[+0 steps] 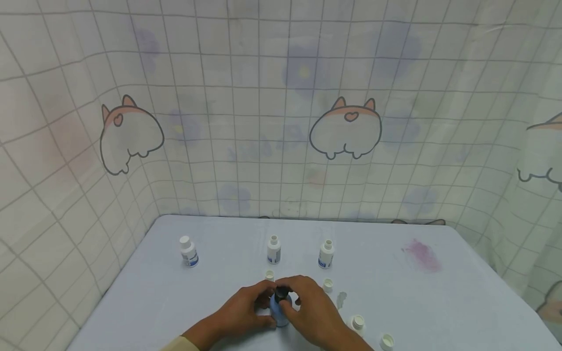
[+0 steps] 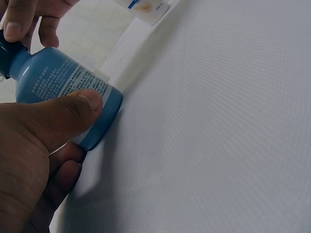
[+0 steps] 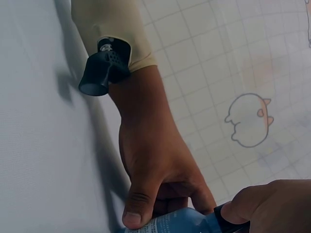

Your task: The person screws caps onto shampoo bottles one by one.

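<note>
A blue bottle (image 2: pixel 58 77) with printed white lettering stands on the table in front of me. My left hand (image 1: pixel 241 310) grips its body, the thumb lying across the label in the left wrist view. With thumb and fingers, my right hand (image 1: pixel 312 312) pinches the black cap (image 1: pixel 281 292) at the bottle's neck. In the right wrist view only part of the blue bottle (image 3: pixel 182 221) shows at the bottom edge. Whether the cap is loose on the neck, I cannot tell.
A capped white bottle (image 1: pixel 189 252) stands at the left. Two uncapped white bottles, one in the middle (image 1: pixel 274 250) and one further right (image 1: pixel 326 254), stand behind my hands. White caps (image 1: pixel 328 285) lie nearby. Another white bottle (image 1: pixel 357 322) is beside my right forearm. A pink stain (image 1: pixel 422 255) marks the table.
</note>
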`<state>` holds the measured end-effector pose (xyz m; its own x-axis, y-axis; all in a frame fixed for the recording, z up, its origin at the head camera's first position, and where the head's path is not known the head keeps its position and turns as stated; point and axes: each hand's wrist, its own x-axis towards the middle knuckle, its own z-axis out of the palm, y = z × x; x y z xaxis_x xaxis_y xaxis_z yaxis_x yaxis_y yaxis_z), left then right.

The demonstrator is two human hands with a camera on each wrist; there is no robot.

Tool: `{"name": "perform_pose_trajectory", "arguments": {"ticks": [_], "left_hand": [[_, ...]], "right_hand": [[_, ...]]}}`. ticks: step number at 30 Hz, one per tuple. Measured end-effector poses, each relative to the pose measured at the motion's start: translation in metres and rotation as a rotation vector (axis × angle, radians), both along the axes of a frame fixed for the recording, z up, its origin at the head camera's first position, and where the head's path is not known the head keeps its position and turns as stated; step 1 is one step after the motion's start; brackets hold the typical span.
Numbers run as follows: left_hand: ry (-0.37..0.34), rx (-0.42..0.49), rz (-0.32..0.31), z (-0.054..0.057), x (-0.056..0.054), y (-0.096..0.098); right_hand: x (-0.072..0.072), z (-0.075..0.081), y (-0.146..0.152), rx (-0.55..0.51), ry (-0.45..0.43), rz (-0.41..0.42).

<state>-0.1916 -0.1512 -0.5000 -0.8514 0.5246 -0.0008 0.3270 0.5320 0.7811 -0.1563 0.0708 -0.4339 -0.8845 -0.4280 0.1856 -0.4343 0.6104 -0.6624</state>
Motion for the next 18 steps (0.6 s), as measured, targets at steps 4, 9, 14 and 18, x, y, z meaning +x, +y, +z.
{"name": "perform_pose_trajectory", "arguments": {"ticks": [4, 9, 14, 18], "left_hand": [[-0.001, -0.006, 0.005, -0.0007, 0.0004, 0.0003], [-0.006, -0.002, 0.006, -0.0020, 0.0003, 0.0001], [-0.001, -0.004, 0.002, -0.0017, 0.0004, 0.0002], [0.005, -0.008, -0.001, -0.0008, 0.0002, 0.0002]], "right_hand": [[-0.0001, -0.0007, -0.0001, 0.011, 0.000, 0.002], [-0.0001, -0.0015, -0.0003, 0.022, -0.010, -0.001], [-0.0008, -0.0033, 0.0002, 0.013, -0.004, -0.012], [-0.0014, -0.0052, 0.0014, 0.018, 0.019, -0.032]]}}
